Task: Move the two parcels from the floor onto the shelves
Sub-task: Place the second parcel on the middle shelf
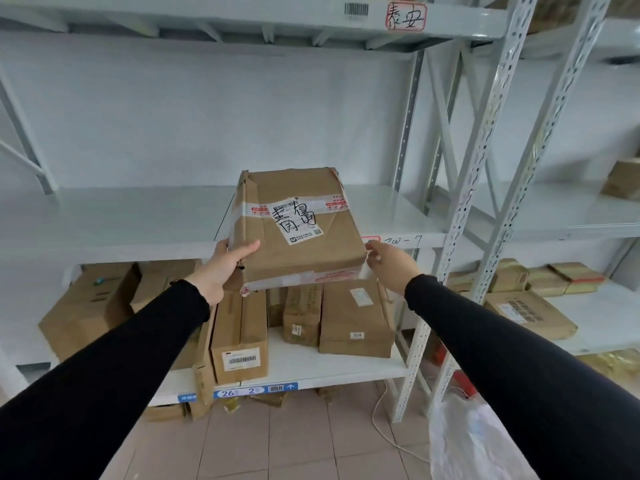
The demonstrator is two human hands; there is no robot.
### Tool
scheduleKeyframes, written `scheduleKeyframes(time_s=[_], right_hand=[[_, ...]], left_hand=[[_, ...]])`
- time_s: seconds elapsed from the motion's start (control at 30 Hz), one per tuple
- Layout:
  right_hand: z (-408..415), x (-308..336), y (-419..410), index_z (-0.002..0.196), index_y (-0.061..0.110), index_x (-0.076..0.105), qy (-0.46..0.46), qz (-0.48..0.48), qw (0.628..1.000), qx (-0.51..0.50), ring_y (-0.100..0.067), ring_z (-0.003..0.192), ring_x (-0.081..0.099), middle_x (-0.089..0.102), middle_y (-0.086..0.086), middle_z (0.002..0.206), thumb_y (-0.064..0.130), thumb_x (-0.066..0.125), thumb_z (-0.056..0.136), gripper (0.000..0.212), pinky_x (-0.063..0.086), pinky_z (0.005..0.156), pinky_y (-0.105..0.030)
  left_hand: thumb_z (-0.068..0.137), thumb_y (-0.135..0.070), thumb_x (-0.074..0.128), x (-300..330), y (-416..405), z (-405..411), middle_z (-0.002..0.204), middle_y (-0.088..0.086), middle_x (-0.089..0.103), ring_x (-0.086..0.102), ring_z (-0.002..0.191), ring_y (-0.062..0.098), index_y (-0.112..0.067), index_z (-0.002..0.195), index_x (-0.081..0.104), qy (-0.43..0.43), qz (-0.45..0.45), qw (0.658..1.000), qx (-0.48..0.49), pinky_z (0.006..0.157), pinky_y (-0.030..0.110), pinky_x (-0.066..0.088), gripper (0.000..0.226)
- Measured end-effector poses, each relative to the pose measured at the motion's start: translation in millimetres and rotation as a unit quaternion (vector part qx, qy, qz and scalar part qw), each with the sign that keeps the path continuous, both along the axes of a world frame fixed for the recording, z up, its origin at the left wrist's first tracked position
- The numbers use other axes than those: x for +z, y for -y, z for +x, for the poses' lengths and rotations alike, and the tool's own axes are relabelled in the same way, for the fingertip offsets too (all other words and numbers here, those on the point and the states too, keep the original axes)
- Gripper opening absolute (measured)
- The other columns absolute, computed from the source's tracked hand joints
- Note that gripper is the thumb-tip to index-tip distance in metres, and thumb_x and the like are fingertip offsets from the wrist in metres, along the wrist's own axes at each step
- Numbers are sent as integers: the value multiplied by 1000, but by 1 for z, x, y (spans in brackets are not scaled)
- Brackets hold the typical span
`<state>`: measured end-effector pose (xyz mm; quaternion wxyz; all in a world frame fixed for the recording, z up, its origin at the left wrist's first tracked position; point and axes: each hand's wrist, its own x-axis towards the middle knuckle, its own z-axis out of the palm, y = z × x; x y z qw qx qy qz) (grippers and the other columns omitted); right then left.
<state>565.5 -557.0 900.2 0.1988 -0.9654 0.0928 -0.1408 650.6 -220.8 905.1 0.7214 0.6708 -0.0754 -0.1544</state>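
Observation:
A brown paper-wrapped parcel (pixel 294 230) with tape bands and a white label marked in black ink lies on the middle shelf (pixel 121 216), its near edge overhanging the shelf's front. My left hand (pixel 221 265) grips the parcel's near left corner, thumb on top. My right hand (pixel 389 265) touches the near right corner with its fingertips. Both arms are in black sleeves. No second parcel can be picked out on the floor.
The lower shelf (pixel 346 372) holds several cardboard boxes (pixel 353 320). A perforated grey upright (pixel 478 174) stands right of the parcel. The neighbouring rack holds flat packages (pixel 533 313). A white plastic bag (pixel 474 441) and a cord lie on the tiled floor.

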Motion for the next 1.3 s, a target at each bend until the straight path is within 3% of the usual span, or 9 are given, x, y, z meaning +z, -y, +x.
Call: scheduleKeyframes(time_s=[0.1, 0.23, 0.4, 0.5, 0.73, 0.83, 1.03, 1.17, 1.3], right_hand=[[37, 8, -2, 124, 19, 57, 8, -39, 999, -2, -29, 99, 65, 68, -5, 117, 18, 42, 96, 31, 53, 81, -39], [83, 14, 12, 119, 19, 58, 13, -81, 996, -16, -28, 103, 62, 67, -3, 118, 18, 44, 93, 29, 52, 81, -39], [143, 16, 48, 124, 17, 58, 14, -87, 996, -21, -28, 111, 58, 64, -5, 124, 20, 45, 96, 31, 47, 84, -36], [179, 12, 73, 124, 17, 58, 13, -92, 995, -19, -29, 111, 57, 64, -7, 122, 23, 46, 97, 30, 50, 88, -40], [240, 4, 118, 119, 17, 62, -8, -86, 996, -15, -30, 110, 58, 65, -8, 117, 22, 46, 96, 29, 51, 90, -44], [256, -1, 128, 119, 17, 63, -18, -84, 996, -11, -31, 108, 58, 65, -8, 115, 21, 45, 96, 29, 51, 89, -42], [280, -9, 134, 120, 15, 61, -37, -71, 997, -23, -31, 106, 59, 65, -9, 116, 18, 45, 98, 28, 50, 88, -39], [283, -12, 139, 117, 15, 62, -44, -74, 996, -33, -32, 105, 61, 68, -9, 117, 17, 42, 98, 28, 49, 83, -37], [282, -9, 146, 120, 19, 64, -44, -39, 997, -57, -30, 106, 62, 68, -5, 121, 18, 35, 101, 34, 46, 78, -33]], left_hand=[[54, -67, 92, 10, 7, 47, 136, 4, 69, 63, 130, 31, -30, 145, 42, 5, 5, 1000, -7, 114, 57, 45, 110], [83, -49, 83, 13, 26, 108, 130, 12, 71, 72, 116, 35, -26, 140, 46, -17, 13, 1000, -4, 70, 41, 58, 72], [63, -63, 91, 14, 54, 171, 134, 11, 72, 72, 121, 36, -29, 143, 48, -9, 38, 999, -23, 109, 63, 51, 97], [63, -63, 91, 17, 80, 202, 138, 16, 70, 68, 115, 29, -27, 141, 49, -10, 49, 998, -25, 99, 48, 50, 95], [55, -64, 92, 5, 130, 258, 142, 21, 67, 62, 105, 31, -29, 140, 45, -45, 55, 997, -12, 104, 61, 51, 103], [59, -62, 90, -1, 143, 273, 139, 22, 67, 61, 104, 31, -27, 140, 42, -54, 59, 997, 5, 93, 53, 53, 100], [88, -50, 78, -7, 158, 295, 129, 11, 69, 70, 113, 29, -16, 135, 43, -45, 91, 995, 5, 100, 48, 57, 67], [70, -68, 83, -19, 149, 317, 125, 6, 79, 69, 125, 30, -14, 125, 73, -64, 131, 988, -58, 121, 49, 42, 78], [65, -76, 80, -15, 145, 319, 135, 3, 75, 65, 130, 27, -16, 131, 71, -20, 160, 984, -79, 123, 45, 39, 90]])
